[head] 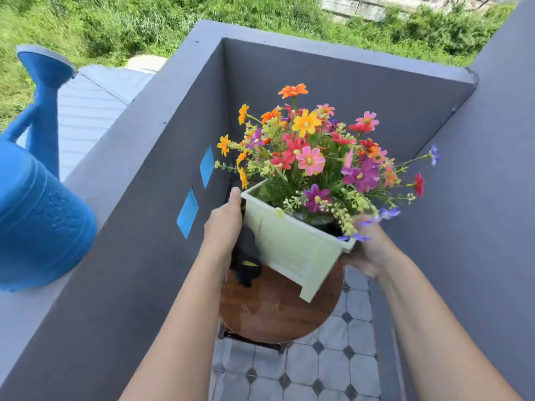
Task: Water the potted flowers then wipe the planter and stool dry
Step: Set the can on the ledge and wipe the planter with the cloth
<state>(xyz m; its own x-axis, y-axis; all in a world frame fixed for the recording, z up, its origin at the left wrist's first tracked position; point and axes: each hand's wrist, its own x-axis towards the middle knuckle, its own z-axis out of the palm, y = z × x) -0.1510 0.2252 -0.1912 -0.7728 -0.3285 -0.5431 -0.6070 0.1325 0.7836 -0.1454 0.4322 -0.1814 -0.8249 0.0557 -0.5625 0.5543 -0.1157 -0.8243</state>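
A pale green square planter (292,250) full of colourful flowers (315,151) is tilted and lifted above a round dark wooden stool (278,314). My left hand (224,227) grips the planter's left side, with a black cloth (246,256) bunched beneath the palm and hanging down onto the stool. My right hand (373,250), blurred, holds the planter's right corner from below. The stool top looks wet and glossy. A blue watering can (37,221) stands on the wall ledge at the far left, its spout pointing up and away.
Grey balcony walls (150,198) enclose the stool on the left, back and right. Two blue tape patches (188,212) are on the left wall. Patterned grey floor tiles (333,371) lie below. Grass and a roof lie beyond the wall.
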